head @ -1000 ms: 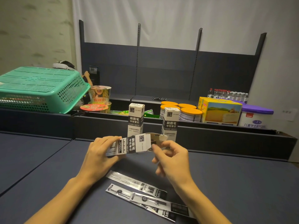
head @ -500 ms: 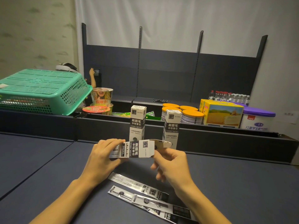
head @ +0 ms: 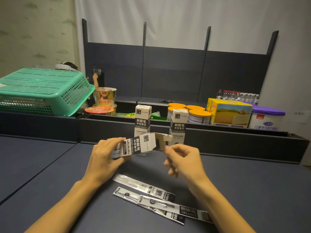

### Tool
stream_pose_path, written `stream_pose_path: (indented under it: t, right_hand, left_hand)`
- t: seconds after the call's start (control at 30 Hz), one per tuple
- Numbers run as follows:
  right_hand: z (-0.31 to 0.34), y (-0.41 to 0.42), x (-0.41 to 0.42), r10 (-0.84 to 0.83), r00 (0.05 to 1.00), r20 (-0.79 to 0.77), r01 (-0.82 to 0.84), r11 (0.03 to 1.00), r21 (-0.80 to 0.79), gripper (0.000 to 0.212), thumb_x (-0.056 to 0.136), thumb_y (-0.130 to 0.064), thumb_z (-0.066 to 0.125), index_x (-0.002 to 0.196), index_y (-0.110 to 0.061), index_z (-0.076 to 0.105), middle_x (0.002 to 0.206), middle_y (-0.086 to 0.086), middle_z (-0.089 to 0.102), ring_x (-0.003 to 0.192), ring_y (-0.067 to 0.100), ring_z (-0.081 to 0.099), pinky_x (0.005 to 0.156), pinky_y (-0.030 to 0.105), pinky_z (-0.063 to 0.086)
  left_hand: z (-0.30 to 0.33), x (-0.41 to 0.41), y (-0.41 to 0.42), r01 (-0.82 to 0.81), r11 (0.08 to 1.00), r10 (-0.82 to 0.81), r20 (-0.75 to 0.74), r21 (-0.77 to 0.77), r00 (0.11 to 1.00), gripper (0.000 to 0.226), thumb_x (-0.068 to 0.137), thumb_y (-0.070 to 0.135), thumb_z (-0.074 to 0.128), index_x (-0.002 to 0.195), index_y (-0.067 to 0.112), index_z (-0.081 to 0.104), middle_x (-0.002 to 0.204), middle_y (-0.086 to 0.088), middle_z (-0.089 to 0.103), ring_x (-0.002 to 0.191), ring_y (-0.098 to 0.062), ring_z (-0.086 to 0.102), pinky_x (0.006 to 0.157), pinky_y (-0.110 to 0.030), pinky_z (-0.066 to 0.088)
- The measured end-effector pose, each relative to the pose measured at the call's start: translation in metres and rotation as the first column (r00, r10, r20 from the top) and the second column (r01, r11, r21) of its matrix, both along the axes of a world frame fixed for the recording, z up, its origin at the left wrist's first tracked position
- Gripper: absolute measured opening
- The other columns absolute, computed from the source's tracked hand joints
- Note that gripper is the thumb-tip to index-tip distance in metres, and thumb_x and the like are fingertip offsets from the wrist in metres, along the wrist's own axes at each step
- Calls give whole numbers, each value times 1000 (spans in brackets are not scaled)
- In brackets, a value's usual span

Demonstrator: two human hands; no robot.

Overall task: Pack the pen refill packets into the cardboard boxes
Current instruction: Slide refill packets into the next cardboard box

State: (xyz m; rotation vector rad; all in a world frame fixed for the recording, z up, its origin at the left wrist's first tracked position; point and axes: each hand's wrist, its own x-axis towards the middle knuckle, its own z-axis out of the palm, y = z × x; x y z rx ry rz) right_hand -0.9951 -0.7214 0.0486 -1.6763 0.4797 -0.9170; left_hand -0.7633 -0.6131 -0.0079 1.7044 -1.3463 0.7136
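Note:
My left hand (head: 104, 158) grips a black-and-white cardboard box (head: 139, 145) held sideways above the dark table (head: 50, 165). Its open end with raised flaps points right. My right hand (head: 183, 162) has curled fingers, and its thumb and forefinger pinch the lower edge of that open end. Two more boxes stand upright behind, one on the left (head: 142, 120) and one on the right (head: 178, 125). Several pen refill packets lie flat on the table below my hands, the nearest ones overlapping (head: 143, 186) (head: 151, 200).
A low dark ledge (head: 235, 142) bounds the table's far side. Behind it are a green basket (head: 42, 91), noodle cups (head: 104, 96), orange-lidded tins (head: 198, 115), a yellow carton (head: 230, 113), a purple-lidded tub (head: 267, 118) and water bottles (head: 235, 95). Another person's hand (head: 95, 76) shows at the back.
The box's open end has spread wider, with its flaps standing up. My right hand has slid to the lower edge of the opening. The packets have not moved.

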Motion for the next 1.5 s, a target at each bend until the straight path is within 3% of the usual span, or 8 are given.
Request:
stream_pose_path:
  t: [0.13,0.27,0.37,0.53,0.7,0.87,1.17,1.5]
  right_hand:
    - [-2,-11,-3,2,936,-353,-68,982,-176,16,89,-26,68,83,-11,71,69,3,69,51,11,59,49,20,48]
    - [-6,-19,-10,34,720,-693,-289,923,-255,31,78,-43,75,99,-20,72,92,-9,69,79,4,65,64,13,48]
    - [-10,-14,-9,74,590,-804,-420,879,-227,39,78,-47,75,105,-19,69,97,-8,65,83,5,59,70,14,44]
    - [-16,-14,-3,89,586,-805,-443,867,-226,23,81,-38,75,89,-18,68,88,-4,69,78,9,62,67,19,52]
    - [-12,-13,-6,86,773,-628,-340,892,-296,13,82,-25,75,78,-16,67,70,-9,64,62,-2,57,58,11,46]
    - [0,-13,-9,178,982,-57,-182,978,-96,7,85,-4,70,84,-6,64,72,6,71,62,18,66,53,26,51]
    - [18,-20,-18,-272,857,438,198,958,207,3,92,-4,61,90,-7,60,69,4,71,51,13,65,47,23,53]
    - [15,-15,-15,-334,806,490,262,942,210,3,92,-8,63,90,-7,60,76,13,73,60,26,71,57,35,59]
  left_hand:
    - [-1,1,1,-3,1000,3,1,-4,1000,58,68,38,75,120,17,60,112,0,65,93,-11,51,79,-35,43]
    - [-3,1,1,-17,1000,17,5,-10,1000,62,64,24,87,119,14,61,112,-5,66,93,-18,55,78,-39,45]
    - [-3,-1,0,-26,1000,26,6,-10,1000,63,63,23,87,119,13,61,112,-5,66,94,-18,54,78,-39,45]
    - [-2,-2,0,-26,1000,26,-3,-10,1000,62,63,22,86,120,12,61,112,-6,66,96,-21,55,80,-40,45]
    - [-2,0,1,-15,1000,15,-7,-19,1000,57,69,33,80,119,15,61,112,-3,65,93,-15,52,78,-37,43]
    - [-1,0,1,-23,999,21,-41,-30,999,58,67,37,72,119,15,62,112,-2,66,91,-13,50,77,-32,38]
    - [0,-2,2,-27,999,25,-52,-32,998,59,69,41,75,120,16,61,111,-1,66,91,-11,49,77,-31,36]
    - [-1,0,1,-15,1000,15,-59,-8,998,59,68,42,70,121,16,60,112,1,66,91,-10,49,79,-29,35]
